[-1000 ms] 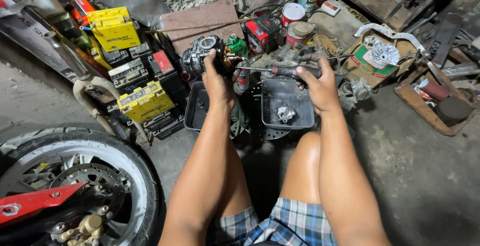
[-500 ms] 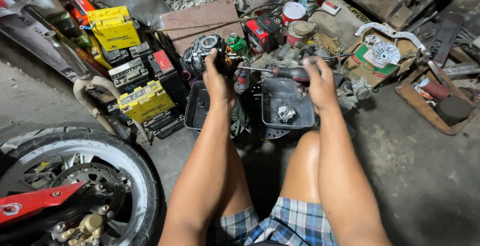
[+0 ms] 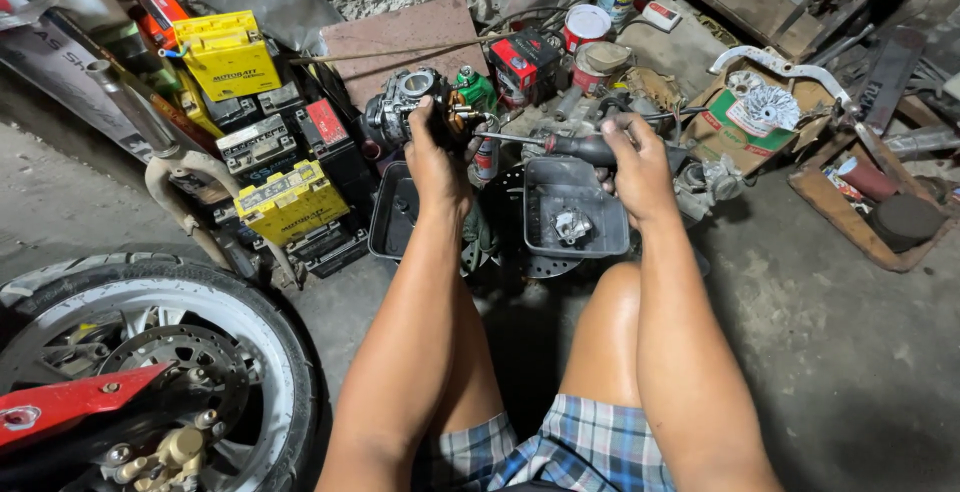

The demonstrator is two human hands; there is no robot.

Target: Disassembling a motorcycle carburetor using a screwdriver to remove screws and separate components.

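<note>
My left hand (image 3: pixel 432 157) grips a grey metal carburetor (image 3: pixel 405 102) held out over the floor. My right hand (image 3: pixel 634 160) is closed on the dark handle of a screwdriver (image 3: pixel 560 144), whose shaft points left toward the carburetor's brass side. Both arms reach forward over my bare knees. Below the hands sit two dark plastic trays: a left tray (image 3: pixel 388 217) and a right tray (image 3: pixel 610 237) with a small metal part (image 3: pixel 572 224) in it.
Yellow and black batteries (image 3: pixel 285 202) are stacked at left by a motorcycle front wheel (image 3: pixel 150 352) and fork. Paint cans (image 3: pixel 586 24), a cardboard box (image 3: pixel 715 132) with a fan-like part, a rusty tray (image 3: pixel 860 222) and scrap crowd the back and right.
My right hand with the screwdriver has risen slightly and shifted a little left toward the carburetor. The left hand keeps its hold.
</note>
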